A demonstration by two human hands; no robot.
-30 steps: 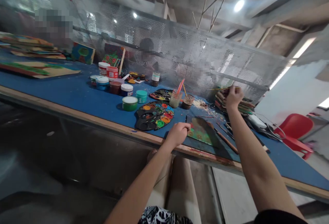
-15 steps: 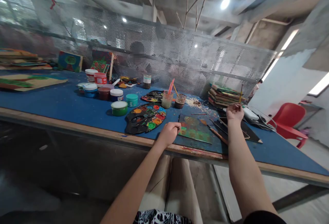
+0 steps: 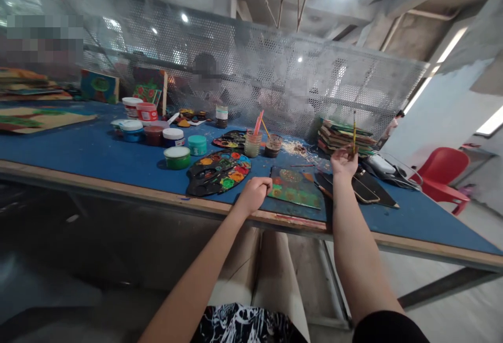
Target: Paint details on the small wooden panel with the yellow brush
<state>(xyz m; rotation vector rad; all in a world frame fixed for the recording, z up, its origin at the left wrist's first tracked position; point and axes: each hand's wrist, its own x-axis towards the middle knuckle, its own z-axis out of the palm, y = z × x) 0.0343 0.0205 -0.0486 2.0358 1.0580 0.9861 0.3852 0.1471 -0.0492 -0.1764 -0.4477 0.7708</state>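
Note:
My left hand (image 3: pixel 255 194) is closed at the left edge of a small painted board (image 3: pixel 295 188), its curled fingers on that edge. The board lies flat near the table's front, covered in dark green with orange and light green patches. My right hand (image 3: pixel 345 161) is raised past the board's right side, palm turned up. Its fingers hold a thin yellow-handled paintbrush (image 3: pixel 354 132) upright. Left of my left hand lies a black palette (image 3: pixel 202 186) with blobs of orange, red, green and blue paint. A brush (image 3: pixel 323 190) rests beside the board, partly behind my right forearm.
Several paint tubs, among them a green one (image 3: pixel 176 158) and a teal one (image 3: pixel 197 145), stand at left. Behind the board are a jar with brushes (image 3: pixel 252 145) and a dark water jar (image 3: pixel 272 147). Stacked boards (image 3: pixel 341 136), a black clipboard (image 3: pixel 377 193) and a red chair (image 3: pixel 444 175) are right.
My right hand has moved left with the upright paintbrush, closer to the painted board. My left hand stays at the board's edge. The whole view has shifted slightly.

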